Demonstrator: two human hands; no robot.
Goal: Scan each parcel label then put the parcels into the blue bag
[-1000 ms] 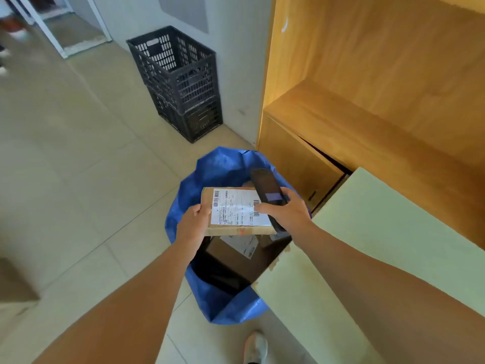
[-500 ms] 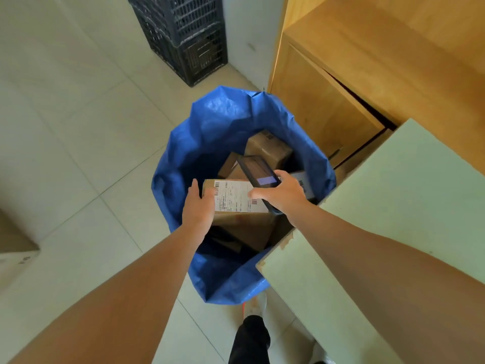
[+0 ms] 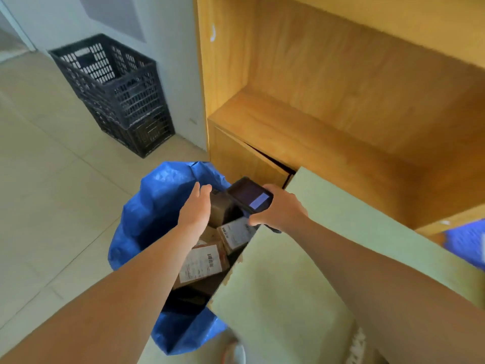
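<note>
Item: several brown cardboard parcels with white labels lying inside crinkled blue plastic bag, centre frame; my left hand spread empty, my right hand gripping black handheld scanner; remaining parcels unseen.

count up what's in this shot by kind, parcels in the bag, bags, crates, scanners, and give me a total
Parcels visible in the bag: 3, two with labels facing up and a darker one behind; more may be hidden.
Blue bag: 1
Black crates, stacked: 2
Handheld scanner: 1
Total: 7
</note>
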